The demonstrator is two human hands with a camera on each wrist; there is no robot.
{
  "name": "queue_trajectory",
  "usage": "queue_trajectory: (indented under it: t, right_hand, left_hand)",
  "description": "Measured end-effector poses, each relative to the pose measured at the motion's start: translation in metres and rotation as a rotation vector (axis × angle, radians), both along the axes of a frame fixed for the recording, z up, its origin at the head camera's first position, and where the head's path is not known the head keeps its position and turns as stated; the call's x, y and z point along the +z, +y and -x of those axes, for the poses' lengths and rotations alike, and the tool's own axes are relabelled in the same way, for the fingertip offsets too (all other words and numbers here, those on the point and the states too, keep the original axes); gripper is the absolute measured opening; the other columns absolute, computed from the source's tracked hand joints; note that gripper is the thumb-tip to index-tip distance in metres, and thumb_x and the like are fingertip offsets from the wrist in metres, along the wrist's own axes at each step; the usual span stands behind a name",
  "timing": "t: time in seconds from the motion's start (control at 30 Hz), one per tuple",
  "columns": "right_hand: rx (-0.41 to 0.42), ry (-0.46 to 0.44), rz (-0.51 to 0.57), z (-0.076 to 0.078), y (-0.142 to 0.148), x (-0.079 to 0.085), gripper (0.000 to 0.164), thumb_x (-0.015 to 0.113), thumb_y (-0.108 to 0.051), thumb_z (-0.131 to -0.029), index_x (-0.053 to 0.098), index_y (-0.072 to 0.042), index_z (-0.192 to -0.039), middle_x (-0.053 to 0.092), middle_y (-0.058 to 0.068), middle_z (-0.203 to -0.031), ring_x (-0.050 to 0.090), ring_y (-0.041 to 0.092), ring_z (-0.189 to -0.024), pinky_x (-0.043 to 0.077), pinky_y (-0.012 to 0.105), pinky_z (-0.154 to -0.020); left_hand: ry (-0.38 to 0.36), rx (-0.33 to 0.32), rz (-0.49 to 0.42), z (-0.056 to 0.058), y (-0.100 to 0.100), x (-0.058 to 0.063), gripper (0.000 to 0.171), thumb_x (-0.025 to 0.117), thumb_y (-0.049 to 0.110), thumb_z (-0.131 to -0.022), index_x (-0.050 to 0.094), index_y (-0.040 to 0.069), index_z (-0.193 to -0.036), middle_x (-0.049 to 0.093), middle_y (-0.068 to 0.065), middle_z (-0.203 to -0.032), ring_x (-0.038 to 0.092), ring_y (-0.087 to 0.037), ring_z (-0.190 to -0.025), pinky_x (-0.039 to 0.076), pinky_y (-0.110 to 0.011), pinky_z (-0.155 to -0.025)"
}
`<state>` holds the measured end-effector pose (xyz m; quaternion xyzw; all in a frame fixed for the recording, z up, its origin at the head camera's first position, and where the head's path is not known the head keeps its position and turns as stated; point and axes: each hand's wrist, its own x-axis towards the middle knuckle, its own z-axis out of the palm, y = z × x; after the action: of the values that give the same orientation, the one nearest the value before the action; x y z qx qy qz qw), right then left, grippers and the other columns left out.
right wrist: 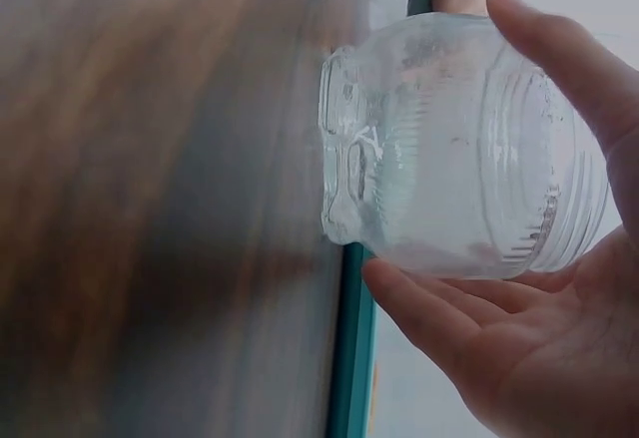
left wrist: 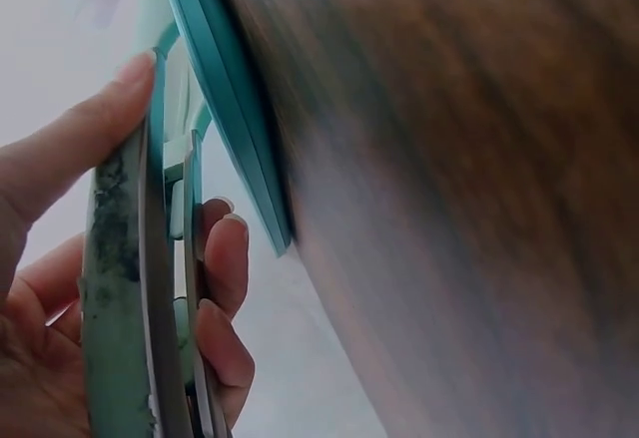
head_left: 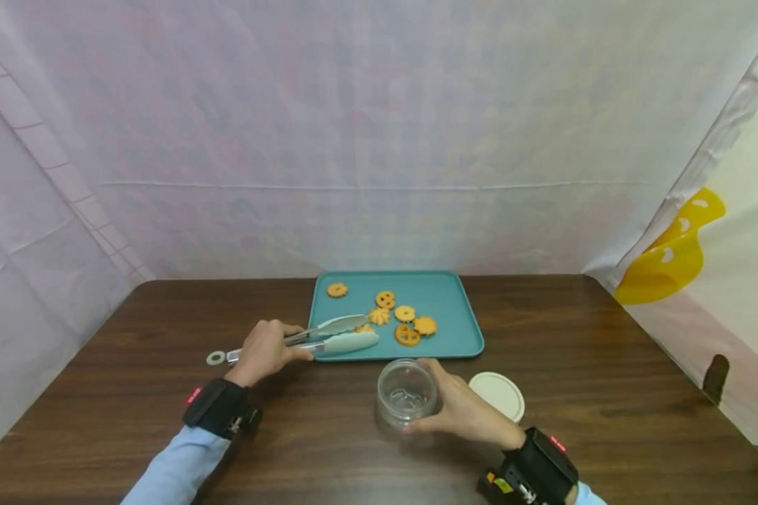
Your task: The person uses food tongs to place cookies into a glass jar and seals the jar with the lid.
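My left hand (head_left: 267, 351) grips a pair of tongs (left wrist: 120, 258) with metal arms and pale green tips. Those tips (head_left: 351, 341) reach over the left front part of a teal tray (head_left: 455, 337), beside a cookie (head_left: 364, 328) they partly hide. In the left wrist view, thumb and fingers sit on opposite arms of the tongs, which stand a little apart. A clear glass jar (head_left: 407, 394), lidless and with nothing inside, is in my right hand (head_left: 457, 414) in front of the tray. Seen from the right wrist, thumb and fingers wrap round the jar (right wrist: 439, 149).
Several more cookies lie on the tray, among them a pretzel-shaped one (head_left: 407, 335) and a round one (head_left: 337, 290) at the far left. A white lid (head_left: 497, 396) lies on the brown wooden table (head_left: 575, 365), right of the jar. A pale curtain (head_left: 379, 140) hangs behind the table.
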<state>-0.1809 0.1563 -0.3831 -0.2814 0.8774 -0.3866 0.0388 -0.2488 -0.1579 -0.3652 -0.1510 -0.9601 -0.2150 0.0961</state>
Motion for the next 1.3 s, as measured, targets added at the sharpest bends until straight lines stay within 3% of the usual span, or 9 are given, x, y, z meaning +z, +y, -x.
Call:
queue_trajectory:
  t: [0.2, 0.63, 0.9, 1.1, 1.3]
  right_hand:
    - [0.005, 0.016, -0.010, 0.001, 0.002, 0.000, 0.089, 0.077, -0.048, -0.059, 0.035, -0.009, -0.128, 0.056, 0.007, -0.114, 0.054, 0.021, -0.102, 0.043, 0.038, -0.084]
    - [0.031, 0.025, 0.011, 0.002, 0.004, -0.002, 0.080, 0.074, -0.046, -0.065, 0.036, -0.013, -0.127, 0.057, 0.005, -0.113, 0.055, 0.019, -0.102, 0.042, 0.036, -0.085]
    - [0.027, 0.017, 0.019, 0.001, 0.005, -0.001, 0.080, 0.074, -0.045, -0.065, 0.036, -0.012, -0.127, 0.057, 0.006, -0.113, 0.055, 0.020, -0.101, 0.043, 0.035, -0.084]
    - [0.034, 0.003, 0.030, 0.002, 0.005, -0.002, 0.082, 0.074, -0.046, -0.065, 0.035, -0.013, -0.129, 0.056, 0.006, -0.115, 0.054, 0.020, -0.103, 0.042, 0.035, -0.085]
    - [0.020, 0.016, 0.024, 0.002, 0.005, -0.002, 0.080, 0.074, -0.045, -0.066, 0.036, -0.012, -0.128, 0.057, 0.006, -0.114, 0.055, 0.020, -0.102, 0.043, 0.035, -0.084]
  left_hand:
    - [-0.005, 0.008, -0.002, 0.000, 0.001, 0.000, 0.049, 0.080, 0.031, -0.061, 0.069, 0.001, -0.099, 0.066, -0.017, -0.095, 0.054, -0.017, -0.069, 0.041, -0.030, -0.058]
    - [0.008, 0.001, -0.060, -0.003, -0.005, -0.002, 0.051, 0.081, 0.032, -0.060, 0.069, 0.000, -0.097, 0.067, -0.018, -0.091, 0.054, -0.016, -0.066, 0.041, -0.030, -0.057]
    - [-0.010, 0.003, -0.143, -0.008, -0.010, 0.006, 0.051, 0.081, 0.029, -0.060, 0.068, -0.001, -0.100, 0.067, -0.015, -0.087, 0.045, -0.014, -0.059, 0.036, -0.026, -0.054]
    - [0.045, -0.053, -0.183, -0.017, -0.013, 0.017, 0.048, 0.080, 0.028, -0.062, 0.068, 0.001, -0.100, 0.068, -0.014, -0.086, 0.046, -0.012, -0.058, 0.036, -0.024, -0.054]
    - [0.064, -0.177, -0.235, -0.026, -0.018, 0.023, 0.051, 0.077, 0.034, -0.064, 0.067, 0.005, -0.105, 0.068, -0.011, -0.086, 0.041, -0.008, -0.054, 0.032, -0.022, -0.050]
